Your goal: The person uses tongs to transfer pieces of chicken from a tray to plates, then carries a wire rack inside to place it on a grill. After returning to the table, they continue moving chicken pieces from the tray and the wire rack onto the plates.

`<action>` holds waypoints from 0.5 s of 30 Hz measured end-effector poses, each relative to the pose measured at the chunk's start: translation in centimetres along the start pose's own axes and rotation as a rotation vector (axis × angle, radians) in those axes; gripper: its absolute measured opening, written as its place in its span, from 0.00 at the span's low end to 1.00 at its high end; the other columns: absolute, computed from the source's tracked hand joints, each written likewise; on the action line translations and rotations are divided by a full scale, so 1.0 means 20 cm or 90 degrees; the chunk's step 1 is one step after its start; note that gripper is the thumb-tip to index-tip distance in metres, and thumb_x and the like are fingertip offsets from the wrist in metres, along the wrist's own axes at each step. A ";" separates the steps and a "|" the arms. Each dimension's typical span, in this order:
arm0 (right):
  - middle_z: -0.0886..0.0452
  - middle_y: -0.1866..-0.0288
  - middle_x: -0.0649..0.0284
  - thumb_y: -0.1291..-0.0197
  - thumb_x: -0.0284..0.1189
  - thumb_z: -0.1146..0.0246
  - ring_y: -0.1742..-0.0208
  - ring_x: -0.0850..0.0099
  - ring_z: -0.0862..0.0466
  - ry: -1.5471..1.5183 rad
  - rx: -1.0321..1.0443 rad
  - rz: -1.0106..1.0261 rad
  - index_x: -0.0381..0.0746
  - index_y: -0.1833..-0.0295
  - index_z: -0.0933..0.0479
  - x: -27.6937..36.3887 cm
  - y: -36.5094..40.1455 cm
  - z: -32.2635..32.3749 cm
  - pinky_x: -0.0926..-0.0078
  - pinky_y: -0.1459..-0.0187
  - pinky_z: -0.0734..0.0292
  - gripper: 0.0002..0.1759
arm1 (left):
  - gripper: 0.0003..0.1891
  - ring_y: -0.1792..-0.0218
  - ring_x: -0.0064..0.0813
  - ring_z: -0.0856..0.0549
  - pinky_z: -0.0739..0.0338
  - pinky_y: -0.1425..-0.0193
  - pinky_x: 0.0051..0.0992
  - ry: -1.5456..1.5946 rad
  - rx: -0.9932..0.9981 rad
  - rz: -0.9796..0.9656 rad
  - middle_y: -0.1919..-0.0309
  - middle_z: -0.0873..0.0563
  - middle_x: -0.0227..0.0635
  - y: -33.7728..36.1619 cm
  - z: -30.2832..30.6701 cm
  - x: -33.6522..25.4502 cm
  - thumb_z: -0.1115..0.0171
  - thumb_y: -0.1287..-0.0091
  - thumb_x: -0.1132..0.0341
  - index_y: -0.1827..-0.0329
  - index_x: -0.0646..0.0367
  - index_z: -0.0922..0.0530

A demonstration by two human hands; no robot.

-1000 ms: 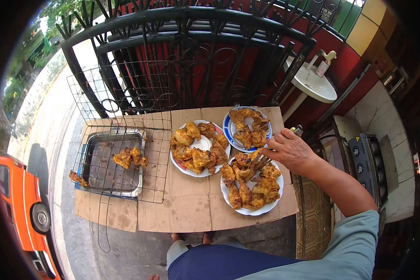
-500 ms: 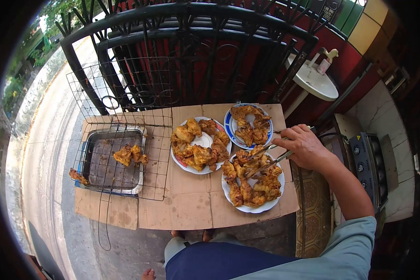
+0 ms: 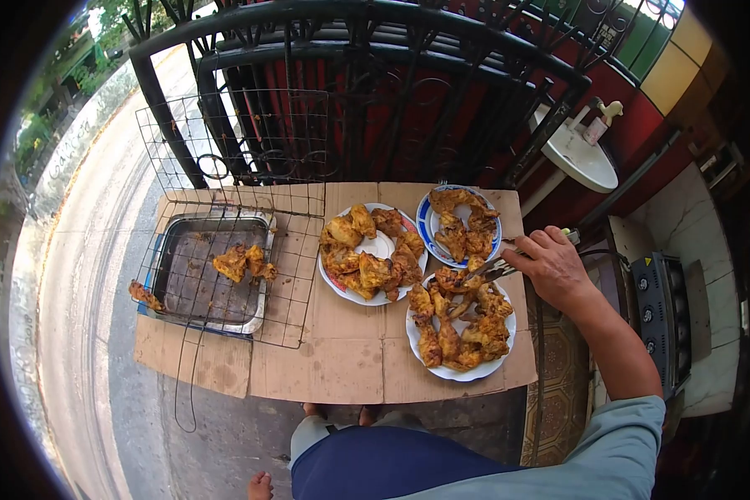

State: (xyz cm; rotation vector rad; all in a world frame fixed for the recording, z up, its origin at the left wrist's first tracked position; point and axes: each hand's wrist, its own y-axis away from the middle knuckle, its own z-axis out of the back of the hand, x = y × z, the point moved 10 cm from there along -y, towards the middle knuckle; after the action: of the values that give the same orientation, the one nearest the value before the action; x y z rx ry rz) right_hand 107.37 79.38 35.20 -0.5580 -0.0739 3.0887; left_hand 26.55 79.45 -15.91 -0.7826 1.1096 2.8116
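Observation:
My right hand [image 3: 556, 268] is closed round a pair of metal tongs [image 3: 498, 268]. The tongs' tips reach over the upper part of a white scalloped plate [image 3: 461, 376] piled with grilled chicken pieces [image 3: 447, 340]. They overlap the chicken at the plate's top edge, and the arms sit close together. Just behind is a blue-rimmed plate [image 3: 424, 223] of chicken. To its left stands a white plate with a red-patterned rim [image 3: 339, 287], its chicken ringed round a bare centre. Low at the frame's bottom, my left hand [image 3: 260, 486] hangs beside my leg, fingers curled, only partly in view.
On the cardboard-covered table [image 3: 350, 367] a wire grill rack [image 3: 302, 327] lies over a metal tray [image 3: 262, 312], with several chicken pieces [image 3: 240, 263] on it. A black metal gate [image 3: 367, 100] stands behind. At right are a sink [image 3: 583, 158] and a stove [image 3: 660, 317].
The tongs' arms have come closer together and their tips have drawn back toward the plate's upper edge. The whole view has shifted slightly, with the table things appearing farther right.

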 end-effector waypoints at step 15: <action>0.21 0.63 0.69 0.36 0.31 0.33 0.70 0.78 0.22 -1.348 0.092 -0.822 0.39 0.38 0.29 0.28 0.50 -0.52 0.75 0.66 0.24 0.23 | 0.28 0.58 0.34 0.19 0.23 0.57 0.34 0.184 0.079 0.304 0.51 0.17 0.39 0.07 0.02 -0.22 0.42 0.31 0.51 0.31 0.54 0.28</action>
State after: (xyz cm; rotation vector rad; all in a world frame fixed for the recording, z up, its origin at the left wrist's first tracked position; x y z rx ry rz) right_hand 105.90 69.98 23.09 1.8287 -0.1022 1.1288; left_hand 29.95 79.34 -12.74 -1.0617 1.7023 3.0172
